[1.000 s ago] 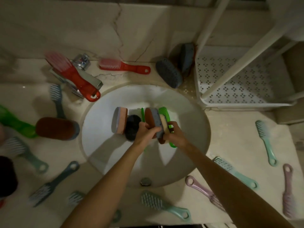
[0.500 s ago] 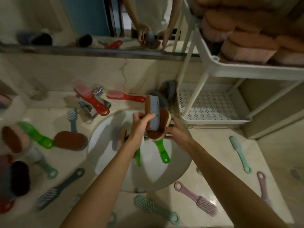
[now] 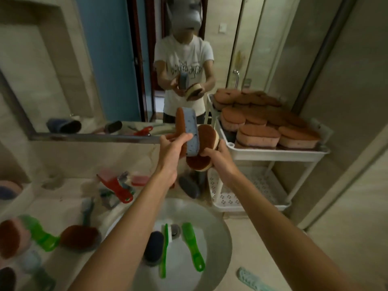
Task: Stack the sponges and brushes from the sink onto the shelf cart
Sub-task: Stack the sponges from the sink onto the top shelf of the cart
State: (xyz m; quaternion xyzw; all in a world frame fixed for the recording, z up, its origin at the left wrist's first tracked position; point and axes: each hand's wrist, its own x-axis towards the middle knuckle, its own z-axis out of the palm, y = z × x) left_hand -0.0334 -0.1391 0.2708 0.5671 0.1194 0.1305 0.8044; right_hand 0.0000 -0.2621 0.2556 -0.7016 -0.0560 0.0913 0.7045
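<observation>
A big mirror (image 3: 84, 59) fills the wall over the counter (image 3: 262, 244), and in it you can see the person holding the sponges. On the right stands the white shelf cart (image 3: 279, 153). Its top shelf has a pile of sponges (image 3: 258, 131) on it, brown on top and pink below, stacked two or three high. The pile sits right behind the near rim, close to the hands.

Low down is the round white sink (image 3: 220, 238). In it lie a dark sponge (image 3: 154, 246) and two green brushes (image 3: 193, 246), side by side. On the counter to the left are a red brush (image 3: 115, 186) by the tap, a brown sponge (image 3: 79, 238) and a green brush (image 3: 39, 234). Two dark sponges (image 3: 189, 185) lean by the wall next to the cart. A pale teal brush (image 3: 249, 280) lies at the bottom right.

Both arms reach up and forward over the sink. The left hand (image 3: 172, 148) grips a blue sponge (image 3: 192, 135) standing on its end, fingers curled over its edge. The right hand (image 3: 218, 158) holds what look like two brown sponges (image 3: 206, 134) with cream sides, fingers wrapped round them. The hands are close together, the sponges seem to touch, and they are in the air just left of the cart's top shelf.

The shirt in the mirror has writing, but it is too blurry to read.
</observation>
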